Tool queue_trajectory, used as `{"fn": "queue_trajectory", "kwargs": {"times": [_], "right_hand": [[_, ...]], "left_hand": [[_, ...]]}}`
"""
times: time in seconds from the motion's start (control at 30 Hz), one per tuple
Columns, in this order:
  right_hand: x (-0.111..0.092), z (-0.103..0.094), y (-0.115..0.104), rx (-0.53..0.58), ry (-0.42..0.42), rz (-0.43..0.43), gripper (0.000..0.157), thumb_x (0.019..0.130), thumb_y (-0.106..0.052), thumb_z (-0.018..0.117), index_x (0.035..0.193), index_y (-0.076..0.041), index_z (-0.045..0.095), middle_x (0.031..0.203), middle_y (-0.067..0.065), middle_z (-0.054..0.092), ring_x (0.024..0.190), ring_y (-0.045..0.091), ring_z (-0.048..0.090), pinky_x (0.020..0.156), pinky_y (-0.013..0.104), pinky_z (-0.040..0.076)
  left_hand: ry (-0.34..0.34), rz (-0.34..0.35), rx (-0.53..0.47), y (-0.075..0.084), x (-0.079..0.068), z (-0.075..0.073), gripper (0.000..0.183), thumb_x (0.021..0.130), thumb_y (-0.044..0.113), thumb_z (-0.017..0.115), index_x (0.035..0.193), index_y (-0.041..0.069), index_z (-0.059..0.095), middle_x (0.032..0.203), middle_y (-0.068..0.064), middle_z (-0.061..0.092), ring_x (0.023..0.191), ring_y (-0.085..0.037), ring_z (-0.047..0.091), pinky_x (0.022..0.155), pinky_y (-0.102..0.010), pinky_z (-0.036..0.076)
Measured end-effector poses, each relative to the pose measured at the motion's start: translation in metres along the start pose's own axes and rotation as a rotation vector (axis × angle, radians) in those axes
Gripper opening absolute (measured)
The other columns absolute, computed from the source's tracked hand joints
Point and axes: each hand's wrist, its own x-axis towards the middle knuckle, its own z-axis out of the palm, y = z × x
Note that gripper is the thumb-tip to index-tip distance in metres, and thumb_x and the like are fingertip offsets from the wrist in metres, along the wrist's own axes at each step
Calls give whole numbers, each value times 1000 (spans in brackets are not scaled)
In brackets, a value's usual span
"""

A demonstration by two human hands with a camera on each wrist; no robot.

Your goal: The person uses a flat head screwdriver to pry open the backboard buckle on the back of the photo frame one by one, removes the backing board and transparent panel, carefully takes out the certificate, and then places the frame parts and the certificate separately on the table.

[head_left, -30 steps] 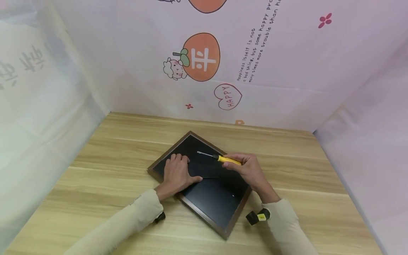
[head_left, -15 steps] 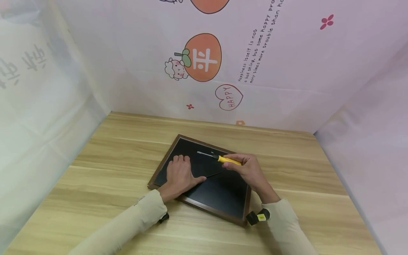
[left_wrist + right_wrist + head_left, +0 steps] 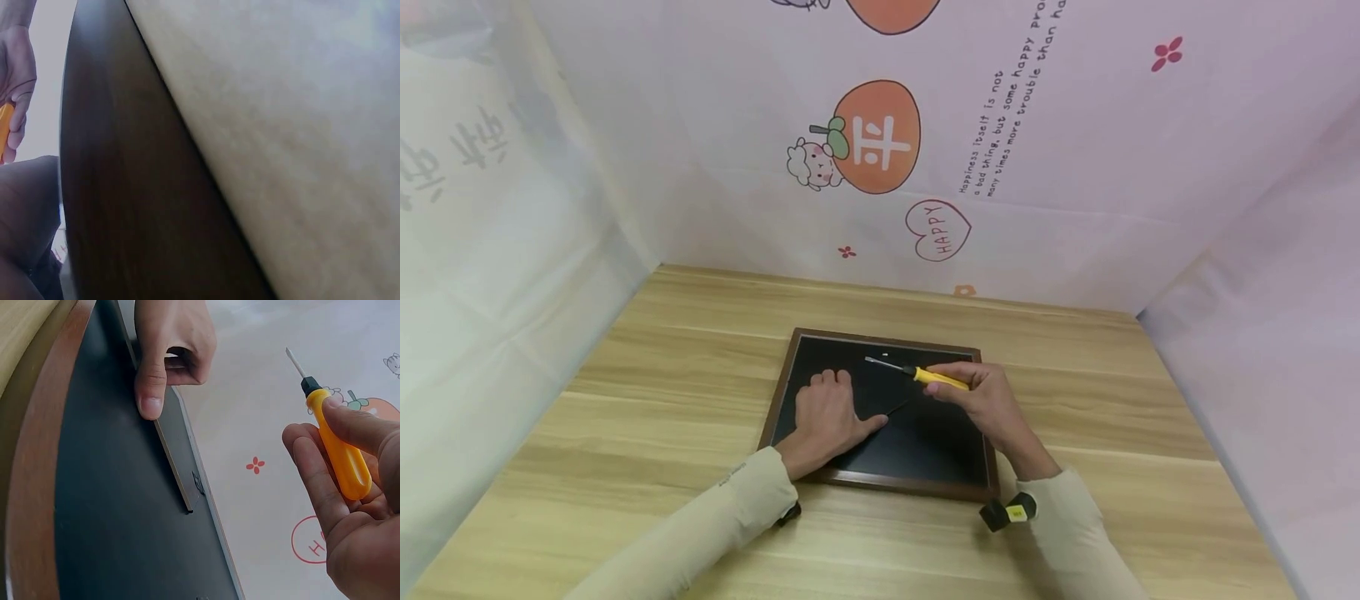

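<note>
A brown-rimmed picture frame (image 3: 917, 485) with a black back lies on the table. My left hand (image 3: 826, 417) is on its left part and grips a thin black flap (image 3: 175, 459) with a pale edge; in the right wrist view the thumb lies on that edge and the fingers curl on the far side. Over the frame's right side, my right hand (image 3: 985, 396) holds a yellow-handled screwdriver (image 3: 940, 379) between thumb and fingers, its metal tip pointing left. That tip touches nothing in the right wrist view. The dark wooden side (image 3: 131, 162) of the frame fills the left wrist view's middle.
Wood-grain table (image 3: 685, 367) surrounds the frame. A printed sheet (image 3: 737, 217) stands behind it, and pale sheets (image 3: 490, 250) hang at both sides. A small pale fitting (image 3: 885, 354) shows near the frame's far edge.
The picture frame has turned counterclockwise, its near right corner swinging right and away. My left hand has shifted slightly right with it. The right hand and screwdriver have stayed almost in place.
</note>
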Motion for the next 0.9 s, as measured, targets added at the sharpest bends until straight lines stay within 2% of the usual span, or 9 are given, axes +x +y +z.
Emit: {"fn": "queue_trajectory", "kwargs": {"times": [0.2, 0.33, 0.43, 0.53, 0.63, 0.9], "right_hand": [[1, 1, -1, -6, 4, -7, 34, 86, -19, 77, 114, -1, 71, 105, 19, 73, 86, 22, 71, 79, 22, 59], [1, 1, -1, -7, 7, -4, 35, 86, -19, 77, 114, 0, 71, 105, 19, 74, 84, 15, 71, 78, 21, 59], [1, 2, 0, 1, 11, -9, 34, 86, -17, 77, 114, 1, 71, 105, 20, 74, 85, 18, 72, 79, 21, 59], [1, 2, 0, 6, 13, -16, 33, 86, -16, 77, 113, 1, 71, 105, 21, 73, 89, 28, 72, 79, 21, 59], [0, 1, -1, 3, 14, -17, 32, 86, -16, 77, 113, 1, 71, 105, 21, 74, 91, 34, 72, 79, 22, 59], [0, 0, 2, -1, 11, -17, 32, 86, -16, 77, 112, 1, 71, 104, 20, 74, 90, 31, 72, 78, 22, 59]], "left_hand": [[-37, -7, 32, 4, 1, -2, 93, 73, 84, 57, 114, 1, 63, 96, -14, 65, 78, -24, 62, 52, -30, 50], [-60, -18, 49, 5, 2, -2, 95, 73, 85, 55, 117, 1, 63, 96, -14, 64, 74, -23, 61, 49, -29, 48], [-61, -18, 58, 6, 2, -1, 95, 73, 85, 54, 117, 1, 63, 94, -14, 64, 71, -22, 60, 48, -28, 47], [-54, -10, 59, 6, 1, 0, 94, 74, 85, 54, 115, 1, 63, 93, -14, 64, 72, -23, 60, 48, -28, 48], [-38, 5, 33, 7, 1, 0, 91, 74, 83, 57, 113, 2, 63, 95, -14, 65, 76, -23, 61, 50, -30, 50], [-2, 105, -33, 6, 2, 1, 79, 78, 71, 66, 116, 2, 63, 105, -14, 65, 85, -24, 62, 55, -31, 55]]}}
